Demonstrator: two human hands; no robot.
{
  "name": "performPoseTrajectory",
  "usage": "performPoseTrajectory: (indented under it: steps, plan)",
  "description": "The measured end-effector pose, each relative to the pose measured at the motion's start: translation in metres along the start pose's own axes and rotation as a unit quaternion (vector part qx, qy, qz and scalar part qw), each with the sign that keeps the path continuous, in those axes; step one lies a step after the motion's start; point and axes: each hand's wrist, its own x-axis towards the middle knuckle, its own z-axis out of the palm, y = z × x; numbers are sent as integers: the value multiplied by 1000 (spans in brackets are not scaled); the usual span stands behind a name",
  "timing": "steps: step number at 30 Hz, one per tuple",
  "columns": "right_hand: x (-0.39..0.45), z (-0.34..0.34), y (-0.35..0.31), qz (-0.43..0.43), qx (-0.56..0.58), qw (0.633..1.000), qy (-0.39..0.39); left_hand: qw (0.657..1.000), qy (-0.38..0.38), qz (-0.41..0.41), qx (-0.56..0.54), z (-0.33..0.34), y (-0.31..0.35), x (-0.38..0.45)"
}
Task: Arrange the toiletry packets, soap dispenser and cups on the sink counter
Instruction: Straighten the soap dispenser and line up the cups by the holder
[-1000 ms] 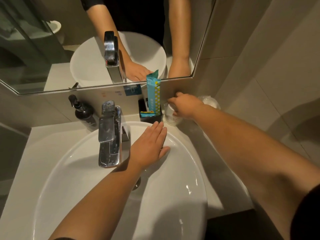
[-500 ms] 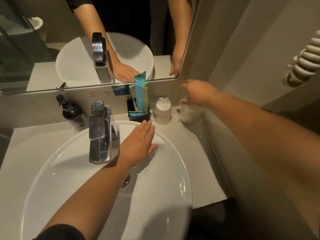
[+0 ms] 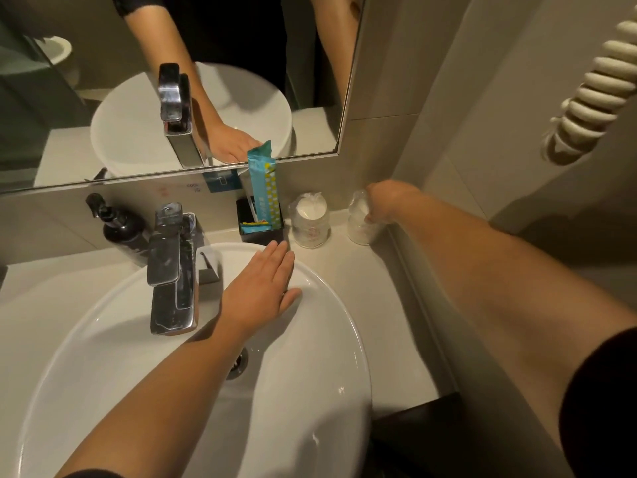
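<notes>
Two plastic-wrapped cups stand on the counter behind the basin. One wrapped cup (image 3: 309,220) stands free beside a small black holder (image 3: 262,232). My right hand (image 3: 387,201) grips the second wrapped cup (image 3: 360,222) in the far right corner by the wall. The holder carries a tall teal toiletry packet (image 3: 264,188) and smaller packets. A black soap dispenser (image 3: 119,224) stands left of the tap. My left hand (image 3: 262,288) lies flat, fingers together, on the rim of the white basin (image 3: 327,339).
A chrome tap (image 3: 174,267) rises at the back of the basin. A mirror (image 3: 103,81) hangs above the counter (image 3: 375,305). The right wall bears a coiled cream cord (image 3: 593,98). A dark gap lies below the counter's front right edge.
My right hand let go of the first cup beside the holder, moved right and took hold of the second cup in the corner. My left hand stayed on the basin rim.
</notes>
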Motion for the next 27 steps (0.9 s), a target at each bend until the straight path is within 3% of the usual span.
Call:
performPoseTrajectory:
  steps: [13, 27]
  plan:
    - [17, 6, 6, -101, -2, 994, 39, 1000, -10, -8, 19, 2, 1, 0]
    - [21, 12, 11, -128, 10, 989, 67, 999, -11, -7, 48, 0, 1, 0]
